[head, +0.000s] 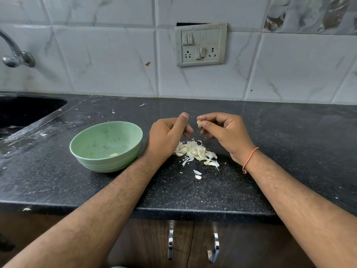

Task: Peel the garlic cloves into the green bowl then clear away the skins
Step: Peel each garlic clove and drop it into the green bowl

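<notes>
From the head view, the right hand [222,132] is pinching a small pale garlic clove [199,123] above the pile of papery skins and cloves [197,151]; the left hand [168,134] is hovering loosely curled, holding nothing, nearer the round green plastic bowl [106,147] sitting leftward on the black speckled tabletop [193,190].

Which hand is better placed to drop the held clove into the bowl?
Probably the right hand: it already pinches the pale garlic clove. The left hand holds nothing I can see, though it sits nearer the round green bowl.
</notes>
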